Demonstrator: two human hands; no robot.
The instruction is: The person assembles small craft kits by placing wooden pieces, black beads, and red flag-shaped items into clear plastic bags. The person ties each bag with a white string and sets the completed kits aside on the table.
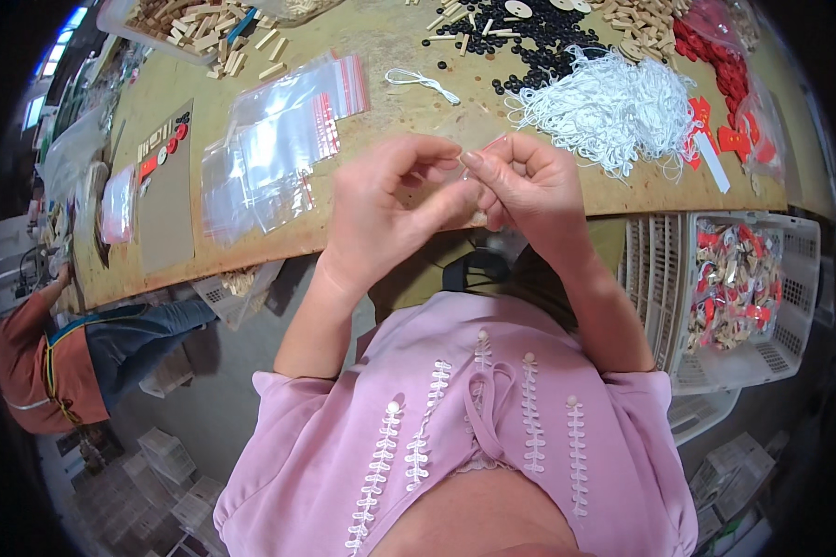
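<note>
My left hand (381,200) and my right hand (534,190) meet over the table's near edge, fingertips pinched together. Between them is a clear plastic zip bag (464,123), mostly hidden by my fingers; a thin red line shows beside my right fingers. What the bag holds, if anything, I cannot make out. Left of my hands lie stacked clear zip bags (274,153) with red-striped edges. A bundled white cord (424,84) rests just beyond my hands. To the right is a large tangled heap of white cords (613,111).
Wooden blocks (200,28) fill a bin at far left. Black beads (553,42), wooden pieces (641,26) and red pieces (715,70) lie at the back. A board (167,218) with sample parts is left. A white crate (780,357) holds filled bags. Another person (60,362) works at left.
</note>
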